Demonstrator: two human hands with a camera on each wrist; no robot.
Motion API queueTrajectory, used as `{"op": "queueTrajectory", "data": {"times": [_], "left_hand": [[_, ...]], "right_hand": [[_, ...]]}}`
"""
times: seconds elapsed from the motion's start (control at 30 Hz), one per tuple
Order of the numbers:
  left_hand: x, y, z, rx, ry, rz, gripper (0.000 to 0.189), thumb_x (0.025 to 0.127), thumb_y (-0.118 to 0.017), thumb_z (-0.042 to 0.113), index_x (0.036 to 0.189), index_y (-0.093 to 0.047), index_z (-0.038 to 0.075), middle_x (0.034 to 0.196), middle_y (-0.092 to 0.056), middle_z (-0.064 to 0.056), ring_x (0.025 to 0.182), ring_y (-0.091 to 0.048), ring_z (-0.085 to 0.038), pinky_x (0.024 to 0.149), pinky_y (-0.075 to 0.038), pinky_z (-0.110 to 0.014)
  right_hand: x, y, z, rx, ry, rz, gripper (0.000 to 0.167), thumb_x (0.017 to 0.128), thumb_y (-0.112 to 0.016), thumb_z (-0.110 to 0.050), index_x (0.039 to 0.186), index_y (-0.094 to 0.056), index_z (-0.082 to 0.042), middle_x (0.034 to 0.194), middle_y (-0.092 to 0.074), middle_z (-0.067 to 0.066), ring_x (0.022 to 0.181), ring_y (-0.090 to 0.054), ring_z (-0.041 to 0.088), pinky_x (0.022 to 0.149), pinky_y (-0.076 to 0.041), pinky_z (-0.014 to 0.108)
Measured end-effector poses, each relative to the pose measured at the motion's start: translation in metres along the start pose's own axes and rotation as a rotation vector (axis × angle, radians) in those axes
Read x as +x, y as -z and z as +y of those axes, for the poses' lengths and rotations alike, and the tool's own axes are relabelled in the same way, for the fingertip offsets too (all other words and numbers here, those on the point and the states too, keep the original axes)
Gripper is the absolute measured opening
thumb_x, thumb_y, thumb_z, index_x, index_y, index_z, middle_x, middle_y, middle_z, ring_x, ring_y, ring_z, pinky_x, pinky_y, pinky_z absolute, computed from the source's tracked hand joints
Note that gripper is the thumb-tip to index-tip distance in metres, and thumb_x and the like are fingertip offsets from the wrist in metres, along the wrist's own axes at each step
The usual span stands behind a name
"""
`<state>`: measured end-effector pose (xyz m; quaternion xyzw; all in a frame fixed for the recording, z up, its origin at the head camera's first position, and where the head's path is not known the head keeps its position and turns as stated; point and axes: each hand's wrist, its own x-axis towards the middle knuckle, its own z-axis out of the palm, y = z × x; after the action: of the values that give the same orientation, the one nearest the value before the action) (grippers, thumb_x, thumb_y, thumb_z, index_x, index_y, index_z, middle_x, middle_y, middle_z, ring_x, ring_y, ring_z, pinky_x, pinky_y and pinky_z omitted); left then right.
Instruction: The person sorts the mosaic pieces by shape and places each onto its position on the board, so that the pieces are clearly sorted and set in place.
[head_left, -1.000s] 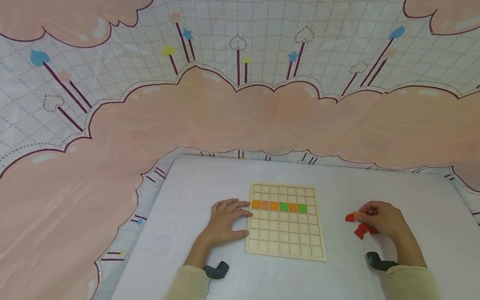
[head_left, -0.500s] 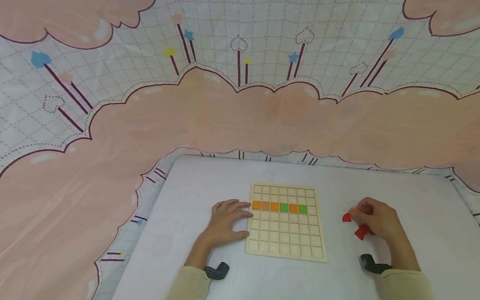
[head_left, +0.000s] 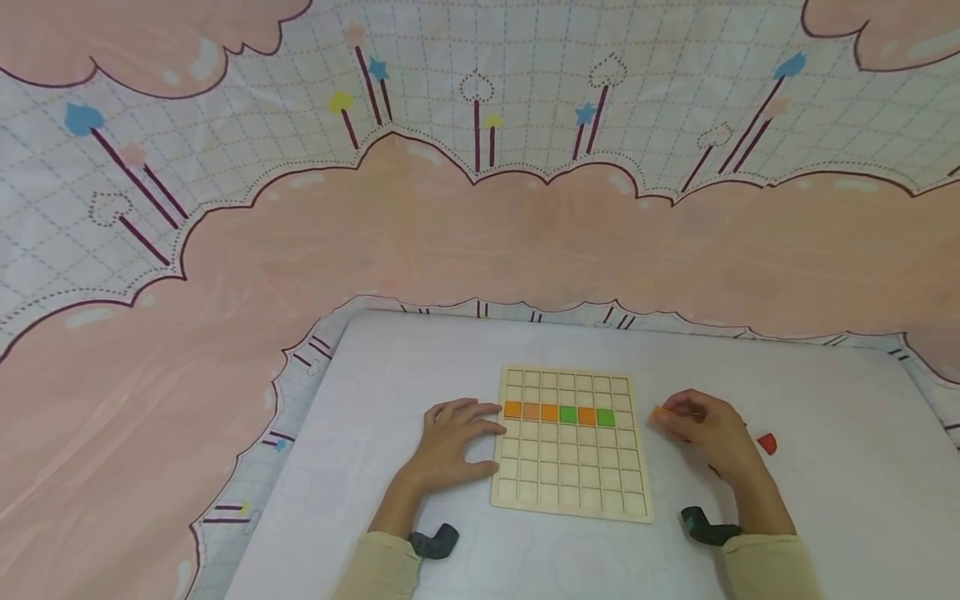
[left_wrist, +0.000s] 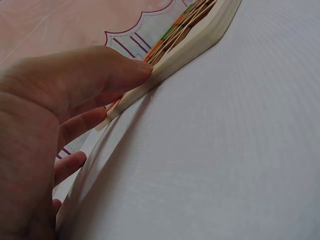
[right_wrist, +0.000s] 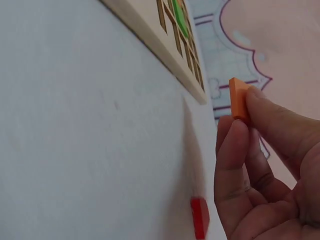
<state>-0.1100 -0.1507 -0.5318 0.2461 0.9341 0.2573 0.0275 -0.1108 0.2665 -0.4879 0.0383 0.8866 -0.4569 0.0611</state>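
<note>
A pale wooden grid board (head_left: 570, 492) lies on the white table. One of its rows carries orange tiles (head_left: 549, 412) and green tiles (head_left: 567, 415), and the cell at that row's right end is bare. My left hand (head_left: 453, 446) rests at the board's left edge, fingers spread and straight, with the thumb (left_wrist: 132, 72) against the rim in the left wrist view. Just off the board's right side, my right hand (head_left: 708, 429) pinches an orange square tile (right_wrist: 240, 99) between thumb and fingertips. In the right wrist view the tile stands upright, clear of the table.
A red piece (head_left: 767, 443) lies on the table to the right of my right hand; other red pieces are mostly hidden under that hand. Dark wrist devices (head_left: 708, 527) sit at both cuffs. A patterned cloth (head_left: 480, 242) hangs behind the table.
My right hand has lifted the orange tile away from the red pieces and carried it left toward the board. My left hand and the board have stayed in place.
</note>
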Motion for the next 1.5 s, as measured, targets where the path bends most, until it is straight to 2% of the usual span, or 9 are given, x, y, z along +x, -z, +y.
{"op": "queueTrajectory", "data": {"times": [0.13,0.33,0.63,1.07,1.5], "left_hand": [[0.000,0.000,0.000,0.007,0.002,-0.006,0.046,0.080,-0.074,0.046,0.125,-0.069,0.036,0.153,-0.051,0.012,0.148,-0.035,-0.022,0.117,-0.016,-0.060],[0.002,0.000,0.000,0.008,-0.008,-0.003,0.046,0.080,-0.075,0.046,0.125,-0.069,0.036,0.153,-0.052,0.013,0.147,-0.035,-0.022,0.117,-0.016,-0.060],[0.001,-0.001,0.001,-0.002,-0.001,-0.009,0.046,0.080,-0.075,0.046,0.125,-0.069,0.036,0.152,-0.052,0.013,0.148,-0.035,-0.022,0.117,-0.016,-0.060],[0.001,0.001,0.000,0.006,-0.009,0.000,0.046,0.080,-0.075,0.046,0.124,-0.070,0.035,0.152,-0.052,0.012,0.147,-0.036,-0.023,0.116,-0.018,-0.060],[0.000,0.001,0.000,-0.009,-0.004,-0.002,0.046,0.079,-0.075,0.045,0.123,-0.070,0.034,0.152,-0.053,0.012,0.147,-0.036,-0.024,0.116,-0.017,-0.060]], "right_hand": [[0.005,-0.012,-0.001,0.002,0.000,-0.002,0.041,0.089,-0.078,-0.042,0.114,-0.071,-0.009,0.109,-0.072,0.004,0.091,-0.062,0.008,0.079,-0.048,0.017],[0.011,-0.029,-0.003,0.011,-0.026,-0.009,0.035,0.094,-0.074,-0.033,0.120,-0.070,-0.010,0.115,-0.070,0.009,0.098,-0.061,0.018,0.081,-0.048,0.017],[0.016,-0.039,-0.012,0.059,-0.147,-0.026,0.035,0.093,-0.074,-0.033,0.117,-0.068,-0.008,0.110,-0.069,0.010,0.111,-0.052,0.026,0.090,-0.043,0.033],[0.018,-0.041,-0.020,0.007,-0.161,-0.071,0.032,0.090,-0.078,-0.029,0.110,-0.070,-0.006,0.099,-0.067,0.008,0.098,-0.053,0.024,0.080,-0.043,0.031],[0.021,-0.043,-0.018,-0.036,-0.152,-0.078,0.028,0.091,-0.077,-0.025,0.110,-0.069,-0.006,0.093,-0.064,0.007,0.094,-0.053,0.024,0.076,-0.043,0.031]]}}
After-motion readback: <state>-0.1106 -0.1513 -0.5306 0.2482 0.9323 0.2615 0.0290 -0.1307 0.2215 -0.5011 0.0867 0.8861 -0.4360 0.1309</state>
